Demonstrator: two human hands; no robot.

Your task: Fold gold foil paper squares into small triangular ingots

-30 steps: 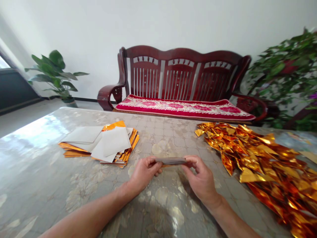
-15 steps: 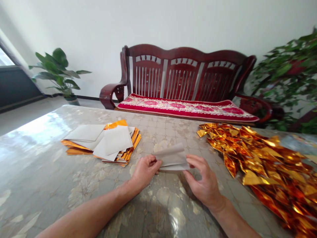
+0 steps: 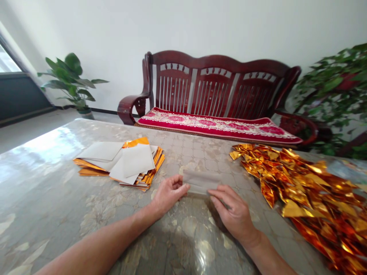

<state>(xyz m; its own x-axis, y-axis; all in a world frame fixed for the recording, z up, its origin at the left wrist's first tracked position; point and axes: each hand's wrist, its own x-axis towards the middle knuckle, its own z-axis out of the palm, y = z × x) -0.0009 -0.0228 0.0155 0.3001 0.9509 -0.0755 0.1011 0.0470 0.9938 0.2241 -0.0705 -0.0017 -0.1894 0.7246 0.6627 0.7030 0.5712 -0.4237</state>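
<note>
Between my hands, low over the table, is a sheet of paper (image 3: 200, 180) with its pale grey side showing, bent and a little blurred. My left hand (image 3: 171, 193) pinches its left end between thumb and fingers. At the lower right edge, my right hand (image 3: 232, 206) is closed on the paper with thumb and fingertips. Left of my hands lies a loose stack of paper sheets (image 3: 139, 162), pale on top with orange-gold faces showing at the edges. On the right is a big heap of folded gold foil paper pieces (image 3: 304, 183), apart from my right hand.
A glossy patterned cover lies on the table (image 3: 94, 214). Beyond the far edge stands a dark red wooden bench (image 3: 215, 88) with a red floral cushion (image 3: 206, 123). Potted plants stand at the left (image 3: 71, 80) and right (image 3: 338, 91).
My right hand has shifted along the sheet's lower edge toward the left. The paper has turned flatter and its far edge is lower. My left hand keeps its pinch. The view has moved slightly.
</note>
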